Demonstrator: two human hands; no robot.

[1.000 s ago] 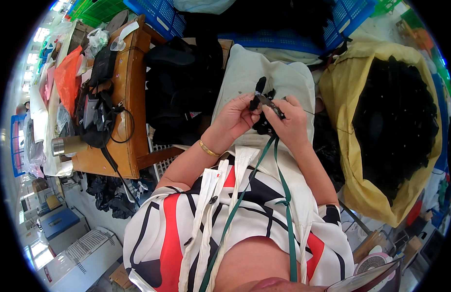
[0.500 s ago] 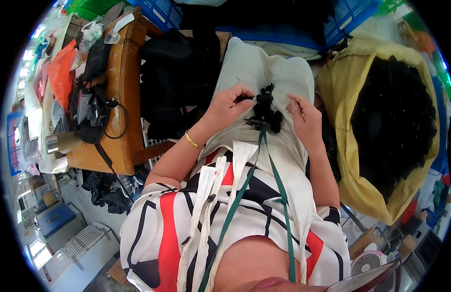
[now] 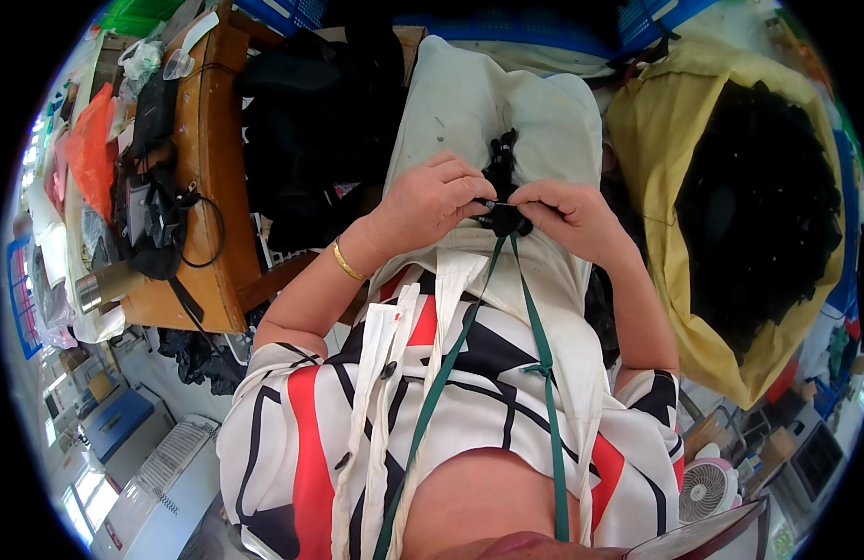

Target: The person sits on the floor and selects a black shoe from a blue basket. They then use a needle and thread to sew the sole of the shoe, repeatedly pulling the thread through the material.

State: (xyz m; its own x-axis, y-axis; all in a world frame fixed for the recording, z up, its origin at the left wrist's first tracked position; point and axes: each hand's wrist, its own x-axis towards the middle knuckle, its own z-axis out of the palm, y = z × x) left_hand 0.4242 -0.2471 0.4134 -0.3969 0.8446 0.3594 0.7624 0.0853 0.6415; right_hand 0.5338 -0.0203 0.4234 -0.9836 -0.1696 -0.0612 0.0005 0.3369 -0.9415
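Over my lap, the fingertips of my left hand [image 3: 436, 198] pinch a small dark piece [image 3: 492, 203] with a thin pale glint along it. My right hand [image 3: 570, 217] is closed in a pinch close by, its fingertips against the thin end of that piece; what lies inside this grip is too small to make out. A cluster of small black parts [image 3: 501, 166] rests on the pale apron [image 3: 451, 103], behind and below the hands, partly hidden by them. Two green straps [image 3: 469, 350] run from near this cluster up toward my neck.
On the right stands a yellow sack [image 3: 670, 215] full of black pieces [image 3: 759, 215]. At left is a wooden table [image 3: 203, 159] with cables and bags, and black material [image 3: 306, 140] beside it. A blue crate [image 3: 516, 33] stands at the far side.
My hands have come together over the lap; the right has moved left and its fingers have closed in a pinch by the left's. The view has shifted slightly.
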